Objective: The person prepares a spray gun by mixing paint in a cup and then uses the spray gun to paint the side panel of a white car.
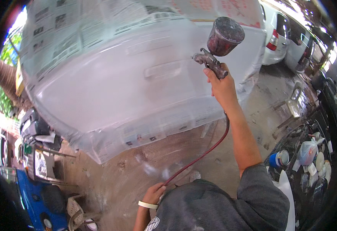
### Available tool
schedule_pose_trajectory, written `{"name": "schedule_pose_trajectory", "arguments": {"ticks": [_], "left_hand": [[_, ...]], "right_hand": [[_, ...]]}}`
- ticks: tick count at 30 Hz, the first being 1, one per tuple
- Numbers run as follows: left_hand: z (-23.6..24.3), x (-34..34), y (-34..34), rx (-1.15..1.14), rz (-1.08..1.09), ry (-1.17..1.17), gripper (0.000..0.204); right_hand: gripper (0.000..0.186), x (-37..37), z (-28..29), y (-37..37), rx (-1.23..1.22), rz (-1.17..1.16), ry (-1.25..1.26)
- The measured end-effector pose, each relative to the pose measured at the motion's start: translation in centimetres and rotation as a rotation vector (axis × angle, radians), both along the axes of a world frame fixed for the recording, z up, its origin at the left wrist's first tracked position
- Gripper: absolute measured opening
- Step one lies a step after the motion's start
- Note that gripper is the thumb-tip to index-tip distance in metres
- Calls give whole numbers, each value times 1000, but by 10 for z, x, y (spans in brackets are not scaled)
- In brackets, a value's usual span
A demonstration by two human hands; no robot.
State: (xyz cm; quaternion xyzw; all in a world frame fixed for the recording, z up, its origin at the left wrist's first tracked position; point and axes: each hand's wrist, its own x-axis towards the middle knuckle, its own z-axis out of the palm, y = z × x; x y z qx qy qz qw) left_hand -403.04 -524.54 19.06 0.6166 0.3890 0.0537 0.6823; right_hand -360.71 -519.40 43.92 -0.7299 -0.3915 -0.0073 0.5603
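Vehicle paint workshop | spray gun [219, 48] | white panel [99, 90] masked with newspaper [87, 25] | parked white car [275, 56]

Newspaper sheets [82, 38] carry small print [60, 20], the upper sheet [193, 10] red lettering [232, 7], all too blurred to read

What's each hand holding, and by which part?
Right hand: spray gun, by its handle. Left hand: red hose, at the lower end of its visible stretch.

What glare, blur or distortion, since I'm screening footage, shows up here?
Head view: dark fisheye rim, straight edges bowed; head view: daylight burns out at upper left, above the foliage; head view: print on the masking paper looks smeared, while the spray gun is fairly clear.
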Motion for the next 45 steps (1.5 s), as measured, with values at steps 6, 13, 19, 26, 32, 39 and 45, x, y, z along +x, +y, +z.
{"name": "schedule_pose_trajectory", "arguments": {"ticks": [6,13,19,26,32,39,45], "left_hand": [[20,88,-16,-29,-10,45,33],[57,167,-18,121,-225,115,39],[87,223,-26,141,-326,29,45],[83,248,-35,277,-447,-132,48],[83,243,-36,250,-436,-88,47],[76,195,-27,170,-371,31,41],[43,113,-17,81,-191,136,41]], "right_hand": [[39,107,7,-55,21,-58,142],[38,225,3,-101,63,-185,121],[39,318,0,-127,73,-325,90],[45,383,5,-143,84,-459,52],[47,394,1,-142,107,-484,57],[42,325,-22,-114,26,-384,104],[37,186,-19,-77,10,-199,134]]}}
